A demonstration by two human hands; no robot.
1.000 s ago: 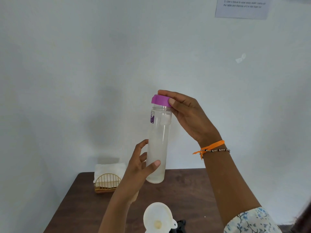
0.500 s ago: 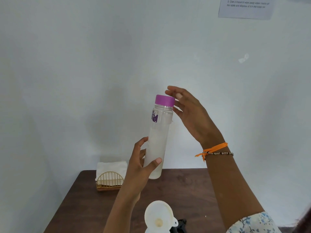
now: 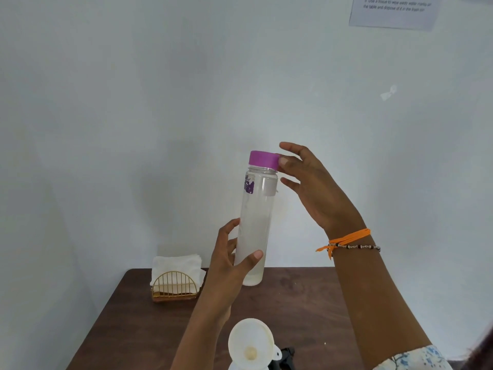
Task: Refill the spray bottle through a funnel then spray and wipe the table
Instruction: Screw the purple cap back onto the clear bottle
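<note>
A tall clear water bottle (image 3: 256, 222) with a purple cap (image 3: 263, 159) is held upright above the brown table (image 3: 298, 311). My left hand (image 3: 232, 265) grips its lower body, thumb across the front. My right hand (image 3: 312, 188) is beside the cap with fingers spread, and only the thumb tip touches the cap's right edge. A white funnel (image 3: 250, 343) stands at the bottom edge of the view, below the bottle. What the funnel sits in is cut off by the frame.
A gold wire holder with white folded tissues (image 3: 176, 281) stands at the table's back left corner. A small black part (image 3: 286, 355) lies right of the funnel. White walls close in behind and on the left, with a paper notice (image 3: 394, 10) high up.
My right hand has come off its grip on the purple cap and spread its fingers to the cap's right side. The bottle stays held by my left hand.
</note>
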